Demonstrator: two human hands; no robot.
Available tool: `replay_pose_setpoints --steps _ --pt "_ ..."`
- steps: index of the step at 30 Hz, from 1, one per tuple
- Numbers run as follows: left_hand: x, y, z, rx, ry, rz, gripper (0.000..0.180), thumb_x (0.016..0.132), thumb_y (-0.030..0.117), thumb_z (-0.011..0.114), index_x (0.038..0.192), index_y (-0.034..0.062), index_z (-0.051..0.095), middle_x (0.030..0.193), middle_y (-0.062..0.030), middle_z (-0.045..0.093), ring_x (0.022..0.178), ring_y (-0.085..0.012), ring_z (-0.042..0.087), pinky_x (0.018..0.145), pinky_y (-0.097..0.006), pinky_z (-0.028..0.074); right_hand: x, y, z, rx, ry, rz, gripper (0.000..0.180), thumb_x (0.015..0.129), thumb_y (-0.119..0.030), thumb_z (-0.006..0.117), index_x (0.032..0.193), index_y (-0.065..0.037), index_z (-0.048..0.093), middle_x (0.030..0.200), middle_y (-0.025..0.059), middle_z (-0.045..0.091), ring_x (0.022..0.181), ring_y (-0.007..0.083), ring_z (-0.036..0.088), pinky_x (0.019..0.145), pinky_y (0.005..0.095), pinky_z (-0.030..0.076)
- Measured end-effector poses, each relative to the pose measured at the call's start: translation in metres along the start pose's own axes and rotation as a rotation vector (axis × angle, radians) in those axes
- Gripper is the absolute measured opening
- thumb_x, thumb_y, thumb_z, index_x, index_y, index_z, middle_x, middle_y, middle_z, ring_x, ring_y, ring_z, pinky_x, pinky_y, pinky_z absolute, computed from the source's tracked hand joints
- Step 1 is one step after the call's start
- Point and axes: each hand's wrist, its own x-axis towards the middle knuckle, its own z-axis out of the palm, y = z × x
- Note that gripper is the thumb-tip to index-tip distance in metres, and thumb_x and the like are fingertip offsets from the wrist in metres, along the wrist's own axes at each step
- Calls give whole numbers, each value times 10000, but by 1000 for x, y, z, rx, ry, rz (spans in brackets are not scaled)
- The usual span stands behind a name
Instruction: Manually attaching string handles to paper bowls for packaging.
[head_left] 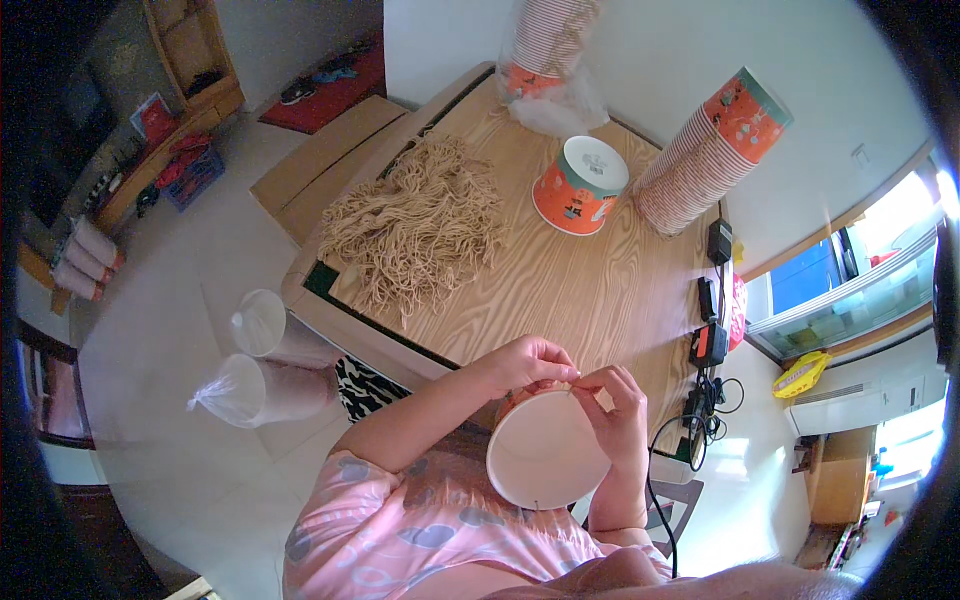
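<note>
A large paper bucket (545, 455) rests against my lap at the table's near edge, its white inside facing up and a strip of orange outer wall showing. At its far rim my left hand (538, 364) pinches thumb and finger together. My right hand (612, 395) meets it there, fingertips also pinched and thumb over the rim. What lies between the fingertips is too small to make out. A tiny dark mark shows on the near rim. Beyond my hands, a tangled pile of beige cords (420, 220) lies on the wooden table (570, 290).
An upside-down orange bucket (580, 190) stands farther back. A leaning stack of buckets (710, 150) is at right, a bagged stack (545, 50) behind. Black adapters and cables (708, 345) line the right edge. Bagged bucket stacks (265, 390) lie on the floor at left.
</note>
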Motion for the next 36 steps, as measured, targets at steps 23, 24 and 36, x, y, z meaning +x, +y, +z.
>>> replay_pose_setpoints --steps 23,24,36 --pt "-2 2 -10 173 -19 48 169 851 176 663 931 31 699 683 39 591 599 -41 500 539 -207 400 14 26 3 299 -63 -40 155 675 73 717 764 -3 616 760 62 603 742 160 589 690 266 463" --pt "-1 2 -10 172 -19 49 169 851 176 663 931 31 699 683 39 591 599 -41 500 539 -207 400 15 32 4 368 -94 -11 154 674 79 716 757 -6 619 764 55 602 748 151 582 700 260 456" --pt "11 -16 -16 239 -3 214 120 848 157 660 906 53 674 714 59 586 603 -28 493 518 -192 386 21 49 10 566 -190 38 133 704 74 710 755 -18 627 767 35 591 762 131 559 715 246 435"
